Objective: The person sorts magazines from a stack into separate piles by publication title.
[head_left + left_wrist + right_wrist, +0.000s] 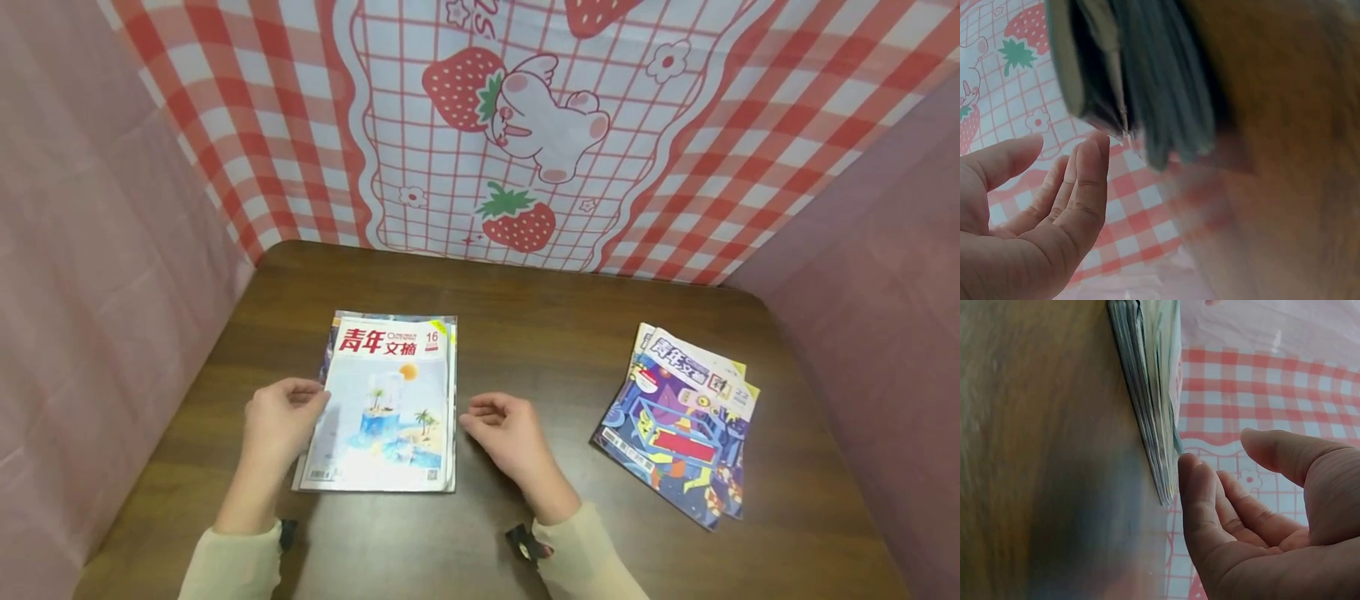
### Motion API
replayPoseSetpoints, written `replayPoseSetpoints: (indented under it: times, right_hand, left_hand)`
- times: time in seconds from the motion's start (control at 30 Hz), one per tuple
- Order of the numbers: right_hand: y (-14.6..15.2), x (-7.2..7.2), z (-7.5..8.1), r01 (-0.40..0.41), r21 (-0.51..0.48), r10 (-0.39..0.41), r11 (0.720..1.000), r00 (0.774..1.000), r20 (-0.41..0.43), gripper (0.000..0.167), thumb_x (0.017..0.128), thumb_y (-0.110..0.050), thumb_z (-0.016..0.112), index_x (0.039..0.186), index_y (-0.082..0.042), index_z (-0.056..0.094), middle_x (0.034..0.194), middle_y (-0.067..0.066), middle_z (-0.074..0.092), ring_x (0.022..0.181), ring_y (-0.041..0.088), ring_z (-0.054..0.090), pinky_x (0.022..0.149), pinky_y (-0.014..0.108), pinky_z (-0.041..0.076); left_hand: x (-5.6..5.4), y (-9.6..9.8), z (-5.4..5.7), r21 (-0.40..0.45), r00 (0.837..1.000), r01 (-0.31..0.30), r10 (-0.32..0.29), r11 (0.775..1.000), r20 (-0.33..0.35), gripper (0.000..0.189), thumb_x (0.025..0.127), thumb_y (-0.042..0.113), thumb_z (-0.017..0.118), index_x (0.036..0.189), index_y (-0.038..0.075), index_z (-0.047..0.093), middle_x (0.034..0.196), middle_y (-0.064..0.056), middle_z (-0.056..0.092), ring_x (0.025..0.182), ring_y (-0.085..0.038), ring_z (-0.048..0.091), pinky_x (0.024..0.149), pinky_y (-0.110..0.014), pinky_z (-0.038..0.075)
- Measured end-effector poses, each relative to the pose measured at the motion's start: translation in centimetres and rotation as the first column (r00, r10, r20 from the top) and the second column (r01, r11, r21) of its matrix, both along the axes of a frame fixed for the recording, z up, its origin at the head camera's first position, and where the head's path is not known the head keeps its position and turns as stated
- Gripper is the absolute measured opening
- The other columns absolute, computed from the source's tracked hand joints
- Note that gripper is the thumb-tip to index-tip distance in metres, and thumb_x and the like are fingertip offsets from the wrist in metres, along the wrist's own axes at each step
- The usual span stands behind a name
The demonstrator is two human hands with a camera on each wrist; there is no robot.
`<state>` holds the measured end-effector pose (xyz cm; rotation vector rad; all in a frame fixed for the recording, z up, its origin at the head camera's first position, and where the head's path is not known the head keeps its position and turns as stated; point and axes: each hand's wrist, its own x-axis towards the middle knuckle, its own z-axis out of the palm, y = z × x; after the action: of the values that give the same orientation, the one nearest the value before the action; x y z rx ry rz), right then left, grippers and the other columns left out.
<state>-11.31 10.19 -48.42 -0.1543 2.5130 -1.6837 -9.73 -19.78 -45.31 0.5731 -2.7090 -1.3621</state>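
Left hand: fingers were loosely bent, thumb parted from them by a wide gap, nothing held. Right hand: much the same, fingers slightly curved, thumb well off them, nothing held. Magazine stack lay between the 2 sets of fingertips, right of the left ones, left of the right ones. Left hand was nearer: its tips overlapped the stack's side edge in the head view (touching or just beside, couldn't tell). Right tips stood just off the opposite edge. Long axis ran near to far, so the fingers met the long sides; I judged that the key relation. Farther out, well right of the right fingers, a second magazine pile lay skewed on the table, far end angled away from them.
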Motion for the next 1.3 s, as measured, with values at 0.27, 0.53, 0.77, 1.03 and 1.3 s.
replayPoseSetpoints:
  times: [0.27,0.53,0.77,1.03,1.3]
  right_hand:
    - [-0.8,-0.3,-0.3,-0.036,0.039,0.035,0.999,0.999,0.031,0.028,0.090,-0.012,0.078,0.111,0.006,0.071,0.095,0.008,0.072,0.086,0.021,0.071,0.077,0.034,0.058]
    - [-1.3,-0.4,-0.7,-0.049,0.069,0.045,0.996,0.997,0.070,0.031,0.089,-0.014,0.080,0.110,0.007,0.070,0.091,0.006,0.072,0.082,0.017,0.071,0.074,0.032,0.058]
    - [-1.5,-0.5,-1.0,-0.049,0.077,0.043,0.996,0.996,0.077,0.031,0.089,-0.013,0.079,0.111,0.009,0.070,0.091,0.008,0.072,0.082,0.018,0.071,0.074,0.033,0.059]
    - [-1.8,-0.6,-1.0,-0.040,0.092,0.032,0.995,0.995,0.091,0.031,0.088,-0.013,0.079,0.108,0.009,0.072,0.089,0.007,0.072,0.081,0.016,0.071,0.073,0.031,0.059]
    - [-1.9,-0.6,-1.0,-0.035,0.102,0.026,0.994,0.995,0.092,0.031,0.089,-0.013,0.078,0.110,0.009,0.072,0.089,0.007,0.073,0.081,0.016,0.071,0.072,0.031,0.059]
  left_hand:
    - [0.1,-0.4,-0.4,-0.020,0.999,-0.008,0.009,1.000,0.037,0.030,0.097,0.016,0.068,0.113,-0.009,0.069,0.106,-0.027,0.070,0.092,-0.037,0.069,0.075,-0.047,0.058]
    - [-0.1,-0.8,-0.8,-0.019,0.994,0.034,-0.032,0.999,0.108,0.031,0.097,0.017,0.069,0.113,-0.009,0.069,0.106,-0.027,0.069,0.090,-0.034,0.068,0.069,-0.042,0.058]
    - [-0.3,-0.9,-1.0,0.002,0.985,0.059,-0.059,0.998,0.161,0.033,0.096,0.016,0.069,0.116,-0.010,0.068,0.108,-0.027,0.069,0.092,-0.035,0.068,0.073,-0.045,0.058]
    - [-0.4,-0.8,-1.0,0.054,0.969,0.119,-0.128,0.991,0.210,0.044,0.097,0.020,0.068,0.127,-0.012,0.062,0.118,-0.032,0.065,0.103,-0.040,0.066,0.082,-0.049,0.057]
    - [-0.2,0.7,-0.9,-0.023,0.977,0.128,-0.122,0.992,0.175,0.046,0.097,0.015,0.068,0.130,-0.015,0.059,0.118,-0.032,0.064,0.108,-0.043,0.064,0.088,-0.054,0.054]
